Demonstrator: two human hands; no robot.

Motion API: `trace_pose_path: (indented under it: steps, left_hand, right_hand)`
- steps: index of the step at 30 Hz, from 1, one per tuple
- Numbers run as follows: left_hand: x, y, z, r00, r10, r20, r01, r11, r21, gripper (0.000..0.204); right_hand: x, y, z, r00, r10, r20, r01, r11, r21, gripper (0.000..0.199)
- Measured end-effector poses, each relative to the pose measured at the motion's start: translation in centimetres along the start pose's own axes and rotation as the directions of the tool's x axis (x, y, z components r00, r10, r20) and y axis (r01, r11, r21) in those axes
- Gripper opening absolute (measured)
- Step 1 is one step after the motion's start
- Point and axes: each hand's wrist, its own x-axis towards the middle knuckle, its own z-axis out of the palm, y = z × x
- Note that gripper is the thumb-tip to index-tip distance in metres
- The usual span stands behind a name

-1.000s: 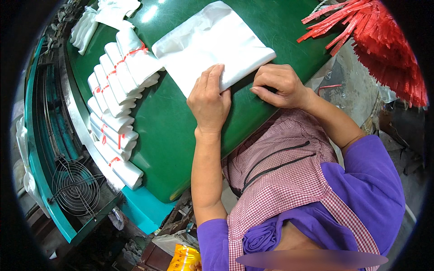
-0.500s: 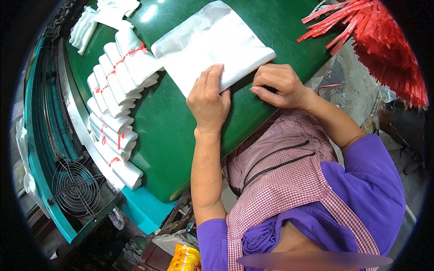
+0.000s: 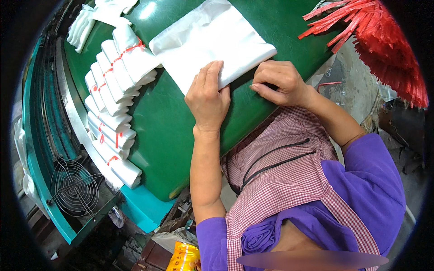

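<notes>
A flat, wide piece of white plastic sheeting (image 3: 212,40), which looks like a stack of thin bags, lies on the green table (image 3: 156,135), its near edge turned over. My left hand (image 3: 208,97) is closed at that edge, fingers together on top and thumb against the border. Just off the right corner, my right hand (image 3: 280,83) is loosely curled, thumb toward the bent fingers. Its fingertips are partly hidden, so anything held there cannot be made out. To the left lies a row of rolled white bundles (image 3: 120,90) tied with red strips.
Red plastic strips (image 3: 384,49) hang in a thick bunch at the right. More white plastic pieces (image 3: 81,31) lie at the far left. A teal machine frame with a round wire guard (image 3: 74,187) runs along the left side. A yellow packet (image 3: 183,256) sits low, near the bottom.
The view has shifted very slightly. Both hands keep nearly the same pose and place by the plastic sheeting; nothing is visibly picked up or let go.
</notes>
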Motion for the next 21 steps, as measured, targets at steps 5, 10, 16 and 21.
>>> trace_pose_path:
  steps: [5,10,16,21]
  left_hand:
    - [0.07,0.04,-0.06,1.000,0.001,0.011,-0.001,1.000,-0.002,0.044]
    - [0.00,-0.17,0.06,1.000,0.014,0.007,-0.015,1.000,0.016,0.042]
    - [0.16,-0.10,-0.07,1.000,0.000,0.009,0.000,1.000,0.011,0.041]
    - [0.15,-0.15,-0.01,1.000,0.013,-0.004,-0.013,1.000,0.006,0.041]
  right_hand:
    - [-0.02,0.17,0.06,1.000,-0.009,-0.011,0.009,1.000,0.001,0.014]
    - [-0.11,0.15,0.11,1.000,-0.006,-0.006,0.006,1.000,0.014,0.014]
    - [-0.02,0.33,0.09,1.000,0.009,-0.023,-0.009,1.000,0.028,0.013]
    - [-0.05,0.15,0.11,1.000,0.019,-0.024,-0.018,0.999,0.029,0.013]
